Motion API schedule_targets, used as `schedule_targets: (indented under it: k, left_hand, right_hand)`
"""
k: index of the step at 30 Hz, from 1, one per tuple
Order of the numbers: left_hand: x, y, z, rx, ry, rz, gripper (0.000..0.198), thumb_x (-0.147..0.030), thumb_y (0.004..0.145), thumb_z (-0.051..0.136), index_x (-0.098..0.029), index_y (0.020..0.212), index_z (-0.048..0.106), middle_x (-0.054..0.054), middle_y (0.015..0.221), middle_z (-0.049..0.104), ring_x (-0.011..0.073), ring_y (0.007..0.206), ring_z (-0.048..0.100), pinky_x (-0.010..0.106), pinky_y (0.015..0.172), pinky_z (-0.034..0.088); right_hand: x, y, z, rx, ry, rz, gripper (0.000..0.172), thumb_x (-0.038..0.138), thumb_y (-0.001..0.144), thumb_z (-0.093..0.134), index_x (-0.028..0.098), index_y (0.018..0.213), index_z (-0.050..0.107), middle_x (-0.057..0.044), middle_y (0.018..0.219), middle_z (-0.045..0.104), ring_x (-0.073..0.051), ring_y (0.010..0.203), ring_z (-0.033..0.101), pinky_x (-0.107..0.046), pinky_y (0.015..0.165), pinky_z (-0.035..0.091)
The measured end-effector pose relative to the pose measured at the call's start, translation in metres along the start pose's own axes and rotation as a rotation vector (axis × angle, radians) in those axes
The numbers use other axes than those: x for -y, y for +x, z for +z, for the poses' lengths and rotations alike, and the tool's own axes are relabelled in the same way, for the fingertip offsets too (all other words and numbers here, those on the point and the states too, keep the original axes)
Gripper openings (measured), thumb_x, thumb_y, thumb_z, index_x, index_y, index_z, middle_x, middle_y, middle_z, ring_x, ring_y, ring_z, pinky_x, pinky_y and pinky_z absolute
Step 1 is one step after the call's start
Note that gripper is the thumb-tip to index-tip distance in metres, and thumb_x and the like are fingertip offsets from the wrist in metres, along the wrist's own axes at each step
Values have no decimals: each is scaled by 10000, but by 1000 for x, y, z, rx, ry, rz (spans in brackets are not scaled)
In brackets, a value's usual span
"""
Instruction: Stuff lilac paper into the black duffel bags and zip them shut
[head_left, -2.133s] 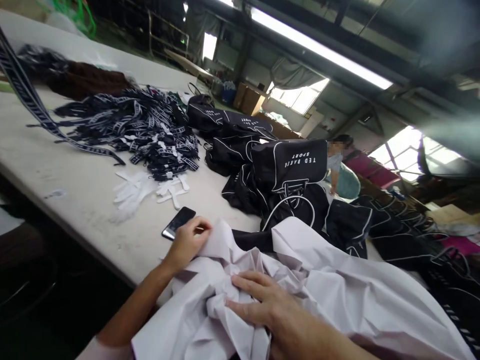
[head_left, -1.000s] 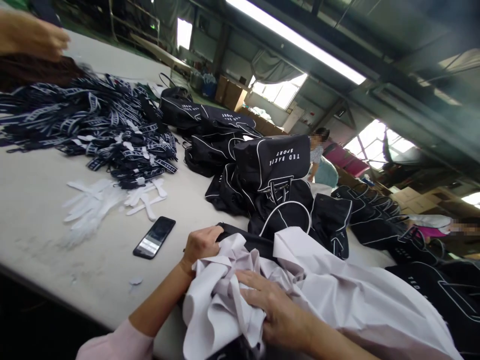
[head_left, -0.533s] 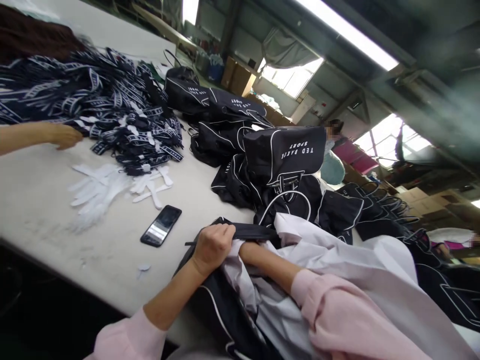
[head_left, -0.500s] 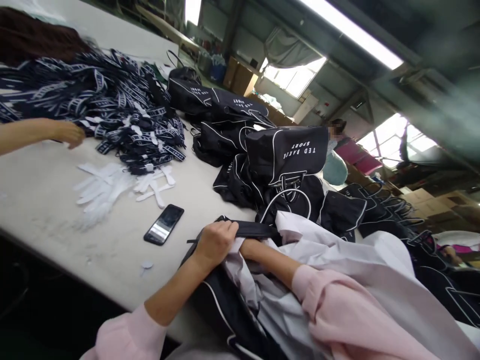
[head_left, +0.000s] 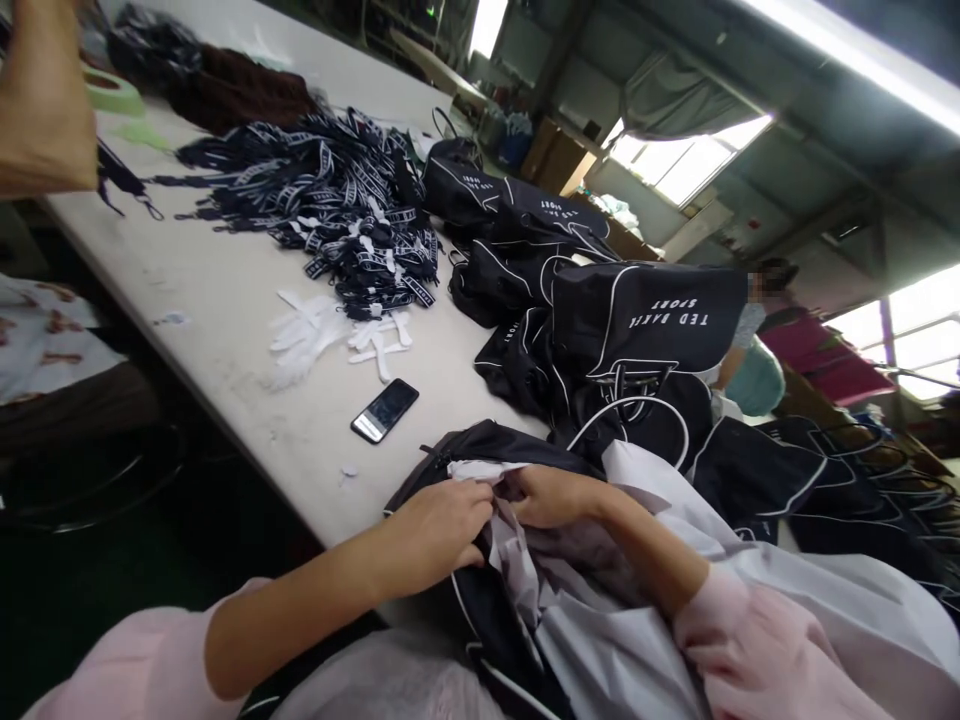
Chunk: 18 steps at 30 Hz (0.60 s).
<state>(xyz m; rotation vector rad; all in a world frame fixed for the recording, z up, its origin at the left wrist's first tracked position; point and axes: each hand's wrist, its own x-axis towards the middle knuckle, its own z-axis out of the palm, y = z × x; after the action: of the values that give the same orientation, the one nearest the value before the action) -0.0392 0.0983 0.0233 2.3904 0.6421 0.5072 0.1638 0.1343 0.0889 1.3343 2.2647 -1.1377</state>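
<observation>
A black bag (head_left: pixel 480 445) with white piping lies open at the near table edge, stuffed with crumpled white paper (head_left: pixel 645 610). My left hand (head_left: pixel 439 530) is curled on the bag's opening edge where the paper goes in. My right hand (head_left: pixel 551 497) is closed on a wad of the white paper at the bag's mouth. Both pink sleeves show at the bottom.
A phone (head_left: pixel 385 410) lies face up on the white table (head_left: pixel 217 300). White gloves (head_left: pixel 307 335) and a heap of navy printed straps (head_left: pixel 337 200) lie beyond. Black "TED BAKER SPORT" bags (head_left: pixel 645 320) are piled at the right. Another person's hand (head_left: pixel 41 100) is at top left.
My right hand came out of the bag and now grips paper at the opening. My left hand shifted along the bag's edge. The view swung left; the other person's hand rose.
</observation>
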Motion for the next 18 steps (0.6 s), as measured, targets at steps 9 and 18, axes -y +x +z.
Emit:
schedule_targets:
  k: [9, 18]
  left_hand:
    - [-6, 13, -15, 208, 85, 316, 170, -193, 712, 772, -180, 628, 625, 31, 750, 685, 223, 819, 618, 342, 797, 462]
    - [-13, -12, 9, -130, -398, -24, 136, -112, 870, 616, -174, 777, 693, -1, 804, 647, 138, 796, 610, 234, 741, 437]
  right_hand:
    - [46, -64, 7, 14, -246, 156, 466, 323, 736, 761, 167, 1152, 621, -115, 1085, 630, -270, 964, 609, -343, 808, 473]
    - [0, -9, 94, -137, -41, 25, 65, 207, 758, 659, 163, 807, 661, -63, 869, 695, -199, 818, 624, -270, 724, 440]
